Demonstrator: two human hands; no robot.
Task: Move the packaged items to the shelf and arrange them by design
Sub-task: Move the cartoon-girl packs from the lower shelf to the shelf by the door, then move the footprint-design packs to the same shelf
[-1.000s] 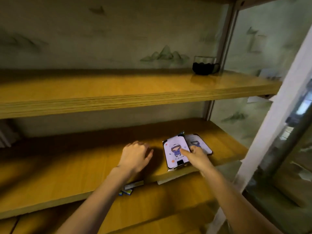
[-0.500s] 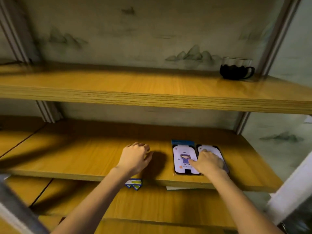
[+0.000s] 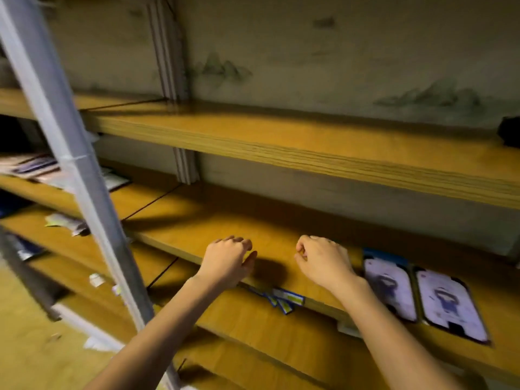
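Two packaged items with a cartoon figure on a pale purple face lie flat side by side on the middle wooden shelf (image 3: 213, 220): the left package (image 3: 389, 288) and the right package (image 3: 450, 302). My right hand (image 3: 323, 261) hovers over the shelf just left of them, fingers loosely curled, holding nothing. My left hand (image 3: 228, 258) rests at the shelf's front edge, fingers curled, empty. More packaged items (image 3: 31, 166) lie in a blurred pile on the same shelf level at far left.
A grey metal post (image 3: 76, 175) slants across the left foreground. A dark cup (image 3: 510, 130) stands on the upper shelf at the right edge. Small blue-and-white packets (image 3: 284, 298) and loose scraps (image 3: 64, 222) lie on the lower shelf.
My right hand has let go of the left package and moved left, away from the pair. The view has swung left, bringing the post and far-left pile into sight.
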